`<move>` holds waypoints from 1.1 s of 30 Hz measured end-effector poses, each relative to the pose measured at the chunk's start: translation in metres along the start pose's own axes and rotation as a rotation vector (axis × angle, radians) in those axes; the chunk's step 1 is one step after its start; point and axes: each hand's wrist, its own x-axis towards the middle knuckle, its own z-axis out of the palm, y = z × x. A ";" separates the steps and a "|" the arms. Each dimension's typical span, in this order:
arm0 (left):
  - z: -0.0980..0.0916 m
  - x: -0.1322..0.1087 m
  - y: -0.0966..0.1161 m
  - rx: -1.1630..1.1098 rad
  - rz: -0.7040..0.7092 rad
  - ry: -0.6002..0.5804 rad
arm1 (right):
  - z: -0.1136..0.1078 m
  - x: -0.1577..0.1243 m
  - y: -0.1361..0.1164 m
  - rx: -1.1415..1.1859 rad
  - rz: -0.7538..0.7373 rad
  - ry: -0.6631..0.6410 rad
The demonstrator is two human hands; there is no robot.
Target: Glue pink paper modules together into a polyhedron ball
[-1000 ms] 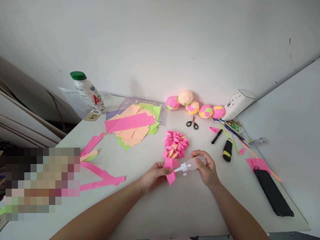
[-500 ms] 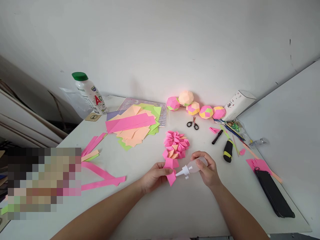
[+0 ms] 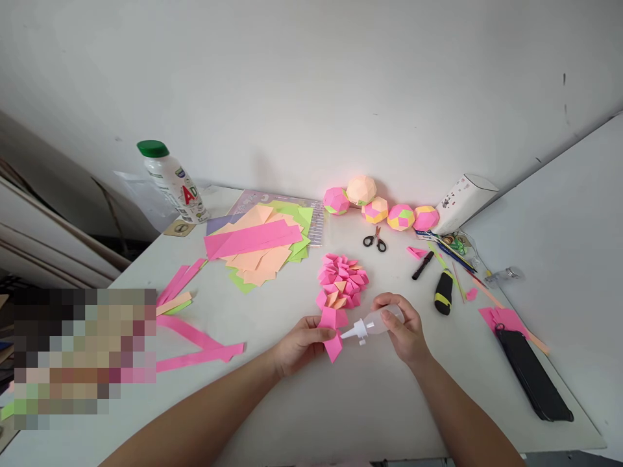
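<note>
Two hands are at work near the middle of the bench's [image 3: 350,402] front edge. Your left hand [image 3: 299,345] is closed in a pinch, thumb on top, gripping a pink folded piece [image 3: 333,332]. The piece sits just in front of the pink-and-orange paper rosette [image 3: 342,280]; whether they touch cannot be told.

Your right hand [image 3: 405,332] is wrapped around a small clear glue bottle [image 3: 376,322]. The bottle lies nearly level, its white nozzle pointing left with the tip at the pink piece.

- Back edge: row of paper balls [image 3: 375,210], scissors [image 3: 374,241] just in front.
- Back left: stack of coloured sheets [image 3: 257,243], green-capped bottle [image 3: 170,181].
- Left edge: loose pink strips [image 3: 195,344].
- Right edge: black case [image 3: 533,376], and a yellow-and-black cutter [image 3: 442,293] further in.
</note>
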 end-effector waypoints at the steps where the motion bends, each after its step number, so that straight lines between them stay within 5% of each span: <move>1: 0.000 0.000 0.000 0.000 -0.002 0.003 | 0.000 0.000 0.000 0.006 -0.001 -0.008; 33: 0.003 -0.002 0.002 0.052 -0.009 -0.004 | 0.002 0.000 -0.006 -0.027 -0.114 -0.039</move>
